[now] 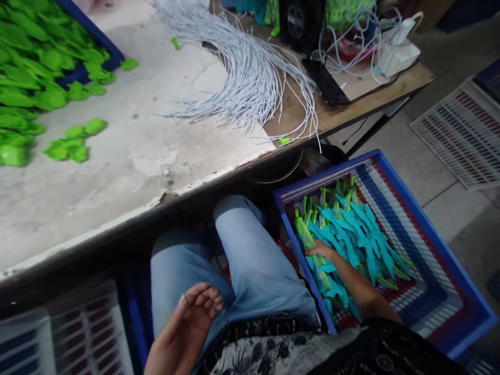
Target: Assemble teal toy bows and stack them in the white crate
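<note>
My left hand (pixel 197 315) is held palm up above my lap, its fingers loosely curled with nothing in them. My right hand (pixel 322 251) reaches down into a blue-rimmed basket (pixel 433 234) on my right. There its fingers close around a teal and lime-green plastic piece (pixel 308 237) at the left side of a layer of similar pieces. Part of the grip is hidden by the hand itself. Many teal pieces (pixel 367 234) with lime-green ends lie side by side in the basket, beside and beyond that hand.
A worktable (pixel 128 172) stands before me with a bundle of white cords (pixel 250 73). Lime-green plastic parts (pixel 35 67) spill from a blue tray at left. A phone (pixel 326 80), a white adapter (pixel 400 57) and tangled cable lie at right. White crates (pixel 461 130) stand on the floor.
</note>
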The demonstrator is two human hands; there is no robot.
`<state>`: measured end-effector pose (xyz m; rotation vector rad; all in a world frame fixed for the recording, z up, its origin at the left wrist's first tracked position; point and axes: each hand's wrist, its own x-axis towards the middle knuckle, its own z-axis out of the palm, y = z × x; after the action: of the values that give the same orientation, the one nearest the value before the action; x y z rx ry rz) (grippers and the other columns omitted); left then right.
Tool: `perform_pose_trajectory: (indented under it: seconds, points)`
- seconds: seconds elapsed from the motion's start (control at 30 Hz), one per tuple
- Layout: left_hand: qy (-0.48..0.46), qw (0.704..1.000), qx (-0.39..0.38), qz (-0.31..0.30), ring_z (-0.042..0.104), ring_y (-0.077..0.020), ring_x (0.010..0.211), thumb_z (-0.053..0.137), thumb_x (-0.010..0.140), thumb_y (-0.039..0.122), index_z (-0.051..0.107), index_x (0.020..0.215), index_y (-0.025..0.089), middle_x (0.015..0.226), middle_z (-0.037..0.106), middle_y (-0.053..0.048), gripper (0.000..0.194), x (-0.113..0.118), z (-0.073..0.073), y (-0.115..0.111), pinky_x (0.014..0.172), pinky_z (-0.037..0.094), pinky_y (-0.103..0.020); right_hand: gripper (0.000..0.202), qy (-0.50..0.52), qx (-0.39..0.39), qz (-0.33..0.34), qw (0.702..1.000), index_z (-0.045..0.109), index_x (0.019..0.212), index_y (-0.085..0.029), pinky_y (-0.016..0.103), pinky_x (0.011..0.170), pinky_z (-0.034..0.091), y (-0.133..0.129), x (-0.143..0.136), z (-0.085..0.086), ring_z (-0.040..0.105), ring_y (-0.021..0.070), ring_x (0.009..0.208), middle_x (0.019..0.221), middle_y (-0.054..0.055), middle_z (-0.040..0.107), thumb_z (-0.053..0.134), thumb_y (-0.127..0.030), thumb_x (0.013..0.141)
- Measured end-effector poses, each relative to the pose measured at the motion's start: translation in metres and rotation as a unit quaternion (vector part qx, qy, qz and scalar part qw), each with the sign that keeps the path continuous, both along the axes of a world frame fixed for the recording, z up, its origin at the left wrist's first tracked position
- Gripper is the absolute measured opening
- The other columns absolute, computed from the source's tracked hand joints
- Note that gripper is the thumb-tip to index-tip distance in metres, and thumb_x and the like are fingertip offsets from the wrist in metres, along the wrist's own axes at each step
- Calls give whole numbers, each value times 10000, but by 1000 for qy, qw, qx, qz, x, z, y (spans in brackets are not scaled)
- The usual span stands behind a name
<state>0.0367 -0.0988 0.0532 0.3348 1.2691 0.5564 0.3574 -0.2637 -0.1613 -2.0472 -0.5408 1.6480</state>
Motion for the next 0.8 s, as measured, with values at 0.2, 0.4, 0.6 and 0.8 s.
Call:
perform_pose_trajectory:
  seconds: [0.2,0.4,0.6,0.8]
  points:
    - [-16,983,82,-161,610,-212,774,805,614,490,723,850,168,790,684,-83,408,15,-2,-8,697,521,-292,352,15,40,-112,993,702,804,-213,399,820,523,-78,45,61,673,301,890,907,96,730,772,-371,497]
    - [-43,916,146,-371,595,-185,759,788,645,477,720,859,144,812,695,-87,401,63,-7,-33,712,458,-259,478,-36,56,-194,979,664,896,-157,359,758,531,-142,61,140,673,249,826,915,82,719,792,-380,493]
    - [-78,865,140,-476,586,-179,719,785,627,469,716,790,161,746,684,-55,355,79,-19,-69,682,446,-258,270,-15,39,-117,992,652,707,-164,296,689,511,-85,-1,116,639,193,720,723,7,698,802,-237,494]
    - [-65,871,121,-471,611,-186,734,774,654,475,710,855,148,779,689,-83,389,73,-19,-61,681,468,-266,253,-30,49,-106,993,627,670,-123,222,572,467,-55,25,142,567,114,562,563,-35,633,828,-171,524]
